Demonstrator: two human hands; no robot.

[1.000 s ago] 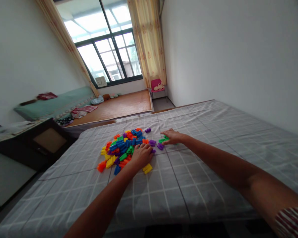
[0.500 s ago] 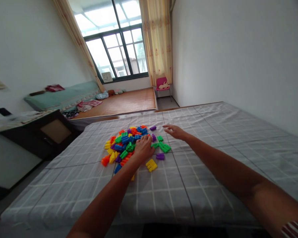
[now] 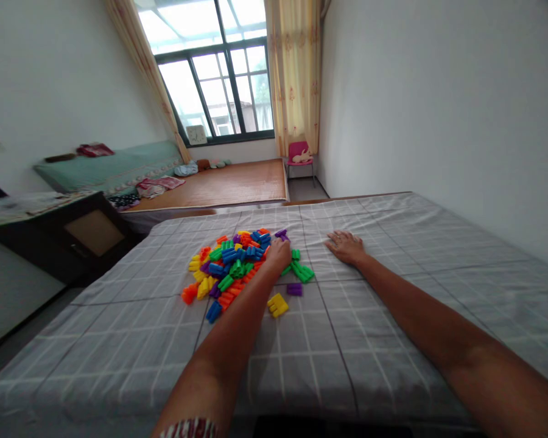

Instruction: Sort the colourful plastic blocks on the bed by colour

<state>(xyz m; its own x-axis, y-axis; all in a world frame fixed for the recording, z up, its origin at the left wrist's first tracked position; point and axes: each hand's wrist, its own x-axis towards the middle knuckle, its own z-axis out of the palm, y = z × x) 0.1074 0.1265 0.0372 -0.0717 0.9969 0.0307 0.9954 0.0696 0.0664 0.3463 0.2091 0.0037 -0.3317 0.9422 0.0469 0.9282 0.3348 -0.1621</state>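
A heap of plastic blocks in several colours, with a blue block at its near edge, lies on the grey checked cloth. My left hand is at the right side of the heap, its fingers closed by a purple block; what they grip is too small to make out. Green blocks, another purple block and a yellow block lie to the right and nearer. My right hand lies flat on the cloth, palm down, fingers spread, holding nothing.
Beyond the cloth is a low platform with clothes and soft toys on it. A pink chair stands by the curtain. At the left is a dark cabinet. A white wall runs along the right.
My left hand has moved forward and to the right, to the purple block. My right hand has moved right and come down flat on the cloth. The view has shifted slightly.
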